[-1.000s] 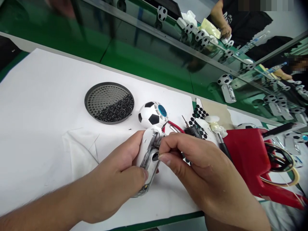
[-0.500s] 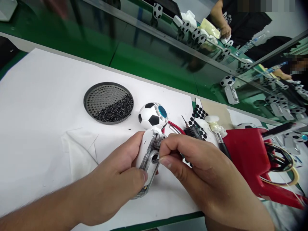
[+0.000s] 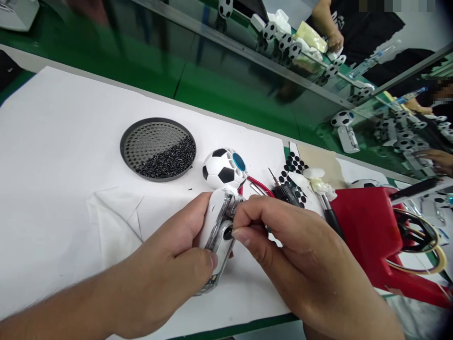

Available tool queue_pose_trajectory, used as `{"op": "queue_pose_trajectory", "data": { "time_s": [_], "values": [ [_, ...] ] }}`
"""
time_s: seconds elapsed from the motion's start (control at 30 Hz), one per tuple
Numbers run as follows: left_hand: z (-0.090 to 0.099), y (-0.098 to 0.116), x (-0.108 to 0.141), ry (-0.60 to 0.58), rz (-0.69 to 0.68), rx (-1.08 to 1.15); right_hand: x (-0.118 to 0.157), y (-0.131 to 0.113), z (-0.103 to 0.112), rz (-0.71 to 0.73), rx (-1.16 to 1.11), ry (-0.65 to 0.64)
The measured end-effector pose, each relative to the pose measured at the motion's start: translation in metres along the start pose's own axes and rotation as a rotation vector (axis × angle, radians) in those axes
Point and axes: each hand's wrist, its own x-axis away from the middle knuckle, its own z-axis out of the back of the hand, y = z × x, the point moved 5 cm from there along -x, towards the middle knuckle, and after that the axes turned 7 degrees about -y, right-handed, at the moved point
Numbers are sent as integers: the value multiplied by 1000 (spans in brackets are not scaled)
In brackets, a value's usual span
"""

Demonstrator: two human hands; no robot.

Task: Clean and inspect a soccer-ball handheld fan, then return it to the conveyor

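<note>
A handheld device with a white handle (image 3: 223, 238) and a soccer-ball-shaped head (image 3: 226, 169) is held tilted above the paper. My left hand (image 3: 166, 264) wraps round the handle, its thumb lying along the near side. Clear plastic edges run along the handle. Thumb and index finger of my right hand (image 3: 283, 245) pinch together at a round, dark-centred recess (image 3: 227, 231) in the handle. At their tips is a small dark piece, mostly hidden, whose kind I cannot make out. A blue disc (image 3: 239, 161) marks one side of the ball head.
A round grey tray (image 3: 123, 156) of tiny black screws lies behind the hands. At right are black round dots (image 3: 293, 165), an electric screwdriver (image 3: 283, 191) and a red holder (image 3: 364, 226) with scissors and tape. A white cloth (image 3: 116, 222) lies left. A co-worker's hand (image 3: 334, 42) shows beyond the glass.
My right fingertips have moved slightly closer to the round recess, and less of the dark piece shows. My left hand keeps its hold. The view has shifted a little.
</note>
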Motion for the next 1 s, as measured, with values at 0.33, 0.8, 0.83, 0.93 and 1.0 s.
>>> {"op": "queue_pose_trajectory", "data": {
  "time_s": [0.33,0.8,0.83,0.93,1.0],
  "values": [
    [3,-4,1,-14,-88,2,1,2,-4,-14,65,79],
    [7,-12,0,-12,-70,122,-1,-2,-11,77,100,171],
    [7,-12,0,-12,-72,125,-1,-3,-11,79,107,183],
    [6,-12,0,-26,-74,123,-1,-6,-10,93,136,236],
    [5,-10,-1,-31,-80,114,-1,-7,-10,102,145,257]
  ]
}}
